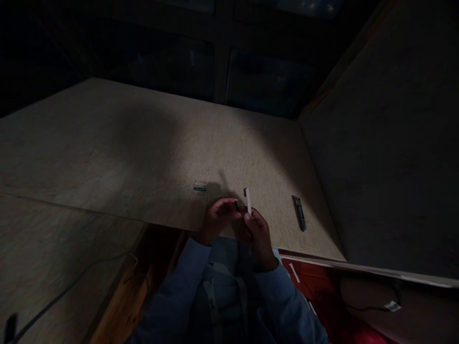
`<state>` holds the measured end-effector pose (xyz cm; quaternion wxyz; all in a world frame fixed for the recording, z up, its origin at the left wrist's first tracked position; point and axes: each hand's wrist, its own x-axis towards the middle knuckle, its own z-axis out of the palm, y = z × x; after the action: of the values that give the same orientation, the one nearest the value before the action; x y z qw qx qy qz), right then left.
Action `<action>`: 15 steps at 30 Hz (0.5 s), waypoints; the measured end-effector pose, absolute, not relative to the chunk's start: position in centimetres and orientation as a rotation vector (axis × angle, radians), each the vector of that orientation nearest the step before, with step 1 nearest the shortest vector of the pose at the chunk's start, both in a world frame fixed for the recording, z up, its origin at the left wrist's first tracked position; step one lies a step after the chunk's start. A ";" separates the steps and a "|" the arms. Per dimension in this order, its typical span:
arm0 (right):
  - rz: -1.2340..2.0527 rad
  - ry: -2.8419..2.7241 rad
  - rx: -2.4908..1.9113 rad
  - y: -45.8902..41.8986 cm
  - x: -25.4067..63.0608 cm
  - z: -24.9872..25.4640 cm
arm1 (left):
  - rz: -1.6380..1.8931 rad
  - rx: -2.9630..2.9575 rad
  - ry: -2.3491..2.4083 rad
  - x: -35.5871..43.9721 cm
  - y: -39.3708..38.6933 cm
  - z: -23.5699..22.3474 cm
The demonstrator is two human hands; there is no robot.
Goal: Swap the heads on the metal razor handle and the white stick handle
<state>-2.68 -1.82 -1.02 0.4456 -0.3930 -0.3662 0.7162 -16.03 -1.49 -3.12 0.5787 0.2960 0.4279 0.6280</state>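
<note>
Above the table's near edge, my left hand (219, 215) pinches a small black piece (236, 205) between thumb and fingertips. Its kind is too small and dark to make out. Just beside it, my right hand (258, 234) is closed on the lower end of a slim white stick (248, 200), held upright. A short dark, bristle-like part juts from the left of the stick's top. The two hands are close together. Beyond my left hand lies a small clear plastic piece (200, 188) with a green strip across it.
On the table (222, 143), to the right, rests a dark, slender tool (299, 213) with a short head. A cable (79, 274) runs over the lower left surface. An upright panel (387, 143) borders the right side, with dark windows (265, 81) behind.
</note>
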 end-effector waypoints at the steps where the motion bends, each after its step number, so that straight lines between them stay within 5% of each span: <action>1: 1.772 -0.898 -0.992 -1.7 -2.6 -1.0 | 1.519 0.728 1.077 -15.7 -1.7 -3.0; 15: 1.968 -0.825 -1.006 -0.4 -1.9 -1.2 | 1.632 0.922 1.279 -15.1 -2.4 -2.8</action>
<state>-1.87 -0.38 -1.24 0.3813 -0.3943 -0.3232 0.7712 -15.12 -2.36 -2.76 0.4226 0.3684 0.5107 0.6518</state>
